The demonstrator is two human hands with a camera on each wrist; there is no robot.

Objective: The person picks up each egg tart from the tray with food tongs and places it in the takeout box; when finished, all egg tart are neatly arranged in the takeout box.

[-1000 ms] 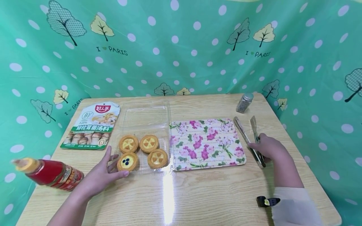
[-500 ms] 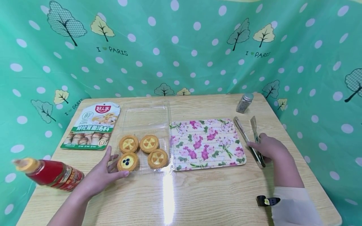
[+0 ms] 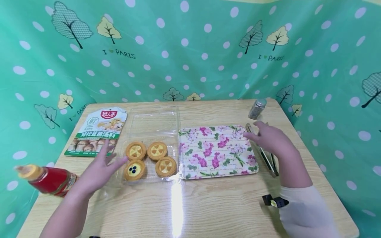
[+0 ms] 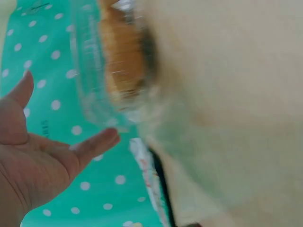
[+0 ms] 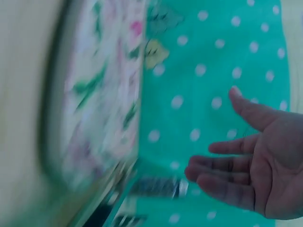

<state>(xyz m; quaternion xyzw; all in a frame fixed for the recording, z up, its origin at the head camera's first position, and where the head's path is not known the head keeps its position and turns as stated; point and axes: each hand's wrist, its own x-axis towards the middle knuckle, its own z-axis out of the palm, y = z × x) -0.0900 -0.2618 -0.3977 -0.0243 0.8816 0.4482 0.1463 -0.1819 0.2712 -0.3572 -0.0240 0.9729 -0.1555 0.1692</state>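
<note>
My left hand (image 3: 96,173) hovers with spread fingers at the left of a clear plastic box (image 3: 148,177), whose lid lies folded back. Several round tarts sit in the box, among them a blueberry-topped tart (image 3: 135,170). In the left wrist view the left palm (image 4: 38,175) holds nothing. Over metal tongs (image 3: 269,162) hangs my right hand (image 3: 272,138), fingers extended and apart from them. The right wrist view shows the right palm (image 5: 279,165) bare. Left of the tongs lies a flower-patterned board (image 3: 218,152).
A red squeeze bottle (image 3: 52,180) with a yellow cap stands at the left, partly behind my left forearm. Behind my left hand lies a food packet (image 3: 96,132). A small spice jar (image 3: 257,108) stands at the back right. Polka-dot cloth (image 3: 196,53) surrounds the table.
My right hand has let go of the tongs and risen forward and left. My left hand has lifted away from the box's left side. The box, tarts and board stay put.
</note>
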